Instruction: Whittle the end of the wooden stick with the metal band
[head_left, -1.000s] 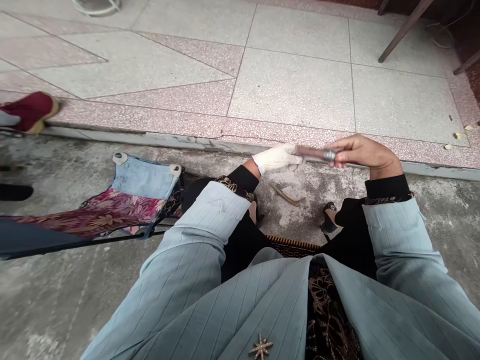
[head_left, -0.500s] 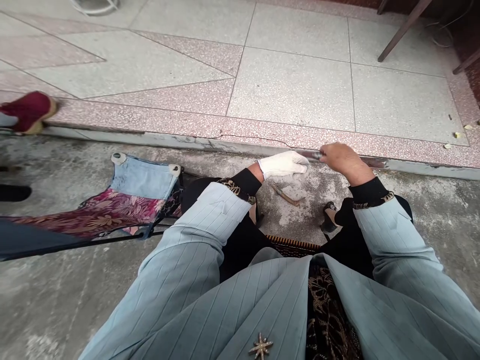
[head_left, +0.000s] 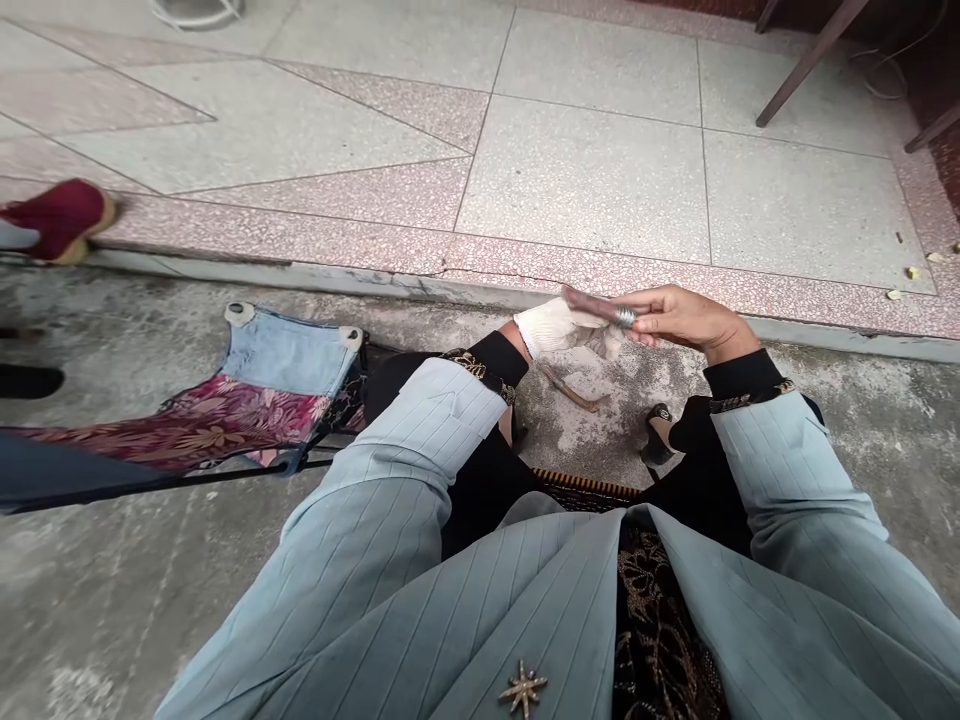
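Observation:
My right hand (head_left: 679, 318) is bare, its fingers closed on a brown wooden handle (head_left: 591, 305) with a band of silvery wire near my fingertips. The handle slants up to the left, its end over my left hand. What lies beyond the wire band is hidden by my fingers. My left hand (head_left: 556, 328) wears a white knitted glove. Its fingers are blurred and partly behind the handle, so their hold cannot be made out. On the concrete just below lies a bent brown stick-like piece (head_left: 574, 388), touched by neither hand.
A low step edge (head_left: 337, 278) runs across in front of me, with speckled tiles above. To the left stands a folding chair (head_left: 292, 355) in blue and floral cloth. A person's red shoe (head_left: 64, 215) rests on the step. Table legs (head_left: 810, 65) stand at upper right.
My right hand has turned, its fingers now stretched more along the handle. The wooden handle has risen and shifted left, over my gloved left hand. The bent piece on the ground has stayed put.

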